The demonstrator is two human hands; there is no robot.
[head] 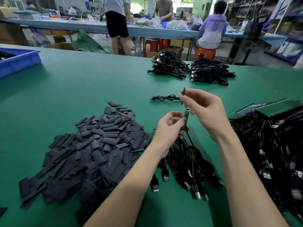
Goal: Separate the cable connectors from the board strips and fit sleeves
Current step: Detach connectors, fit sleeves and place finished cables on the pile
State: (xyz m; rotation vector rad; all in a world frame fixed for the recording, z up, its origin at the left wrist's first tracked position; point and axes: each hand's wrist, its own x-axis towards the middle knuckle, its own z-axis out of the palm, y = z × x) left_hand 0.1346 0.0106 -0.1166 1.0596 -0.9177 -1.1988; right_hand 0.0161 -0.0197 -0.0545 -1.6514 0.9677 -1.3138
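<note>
Head cam:
**A:** left hand (170,128) pinches a small board (235,114) with its cable (190,138), mid-table (82,82).
**B:** yep, right hand (205,108) at 1 o'clock pinches a black sleeve (184,94). Sleeve pile (91,148) sits at 9 o'clock.

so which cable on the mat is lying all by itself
The coiled cable just beyond the right hand; every other cable sits in a heap or bundle.
</note>
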